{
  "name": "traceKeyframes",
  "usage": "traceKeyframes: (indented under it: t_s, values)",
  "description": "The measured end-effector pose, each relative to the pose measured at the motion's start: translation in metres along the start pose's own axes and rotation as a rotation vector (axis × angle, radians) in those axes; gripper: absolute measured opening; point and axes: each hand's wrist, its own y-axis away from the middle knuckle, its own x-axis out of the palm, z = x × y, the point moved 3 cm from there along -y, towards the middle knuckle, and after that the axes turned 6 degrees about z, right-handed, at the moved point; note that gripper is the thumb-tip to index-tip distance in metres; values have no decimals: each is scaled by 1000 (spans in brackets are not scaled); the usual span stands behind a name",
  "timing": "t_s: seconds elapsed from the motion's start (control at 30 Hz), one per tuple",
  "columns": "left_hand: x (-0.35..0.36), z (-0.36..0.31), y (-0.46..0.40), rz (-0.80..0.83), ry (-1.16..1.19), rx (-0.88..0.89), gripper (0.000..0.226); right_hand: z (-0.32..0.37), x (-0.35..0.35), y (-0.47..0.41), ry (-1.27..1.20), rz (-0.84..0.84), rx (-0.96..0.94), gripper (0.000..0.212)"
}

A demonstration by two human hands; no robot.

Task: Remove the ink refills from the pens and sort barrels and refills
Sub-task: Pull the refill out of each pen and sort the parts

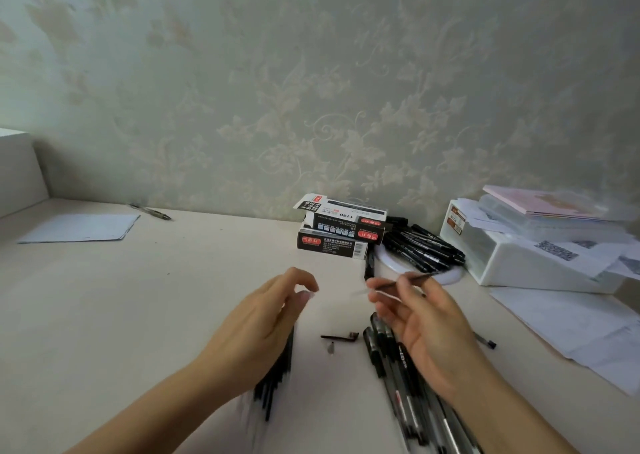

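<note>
1. On the pale desk (pixel 173 280), the right hand (pixel 426 329) pinches a thin dark ink refill (pixel 412 278) between thumb and fingertips, held above the surface
2. Below that hand lies a row of pen barrels (pixel 398 370)
3. The left hand (pixel 263 329) hovers with fingers loosely curled, holding nothing, above a bundle of black refills (pixel 277 374)
4. Behind stand stacked pen boxes (pixel 341 230) beside a heap of black pens (pixel 422 245)

A thin dark ink refill (pixel 408 280) slants toward two o'clock, off the table. Slim black refills (pixel 277 370) lie bunched at seven o'clock; clear-and-black plastic pen barrels (pixel 398 377) heap at five o'clock; whole black pens (pixel 422 245) pile at one o'clock.
</note>
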Motion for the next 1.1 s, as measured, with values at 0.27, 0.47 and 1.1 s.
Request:
traceKeyframes:
  t_s: [0.27, 0.47, 1.1]
  values:
    - [12, 4, 5, 22, 30, 45, 20, -17, 9, 6, 27, 58, -41, 10]
    - [15, 2, 4, 31, 50, 43, 18, -15, 12, 9, 27, 69, -33, 11]
    - [19, 0, 6, 29, 79, 69, 13, -22, 14, 13, 799, 140, -110, 9]
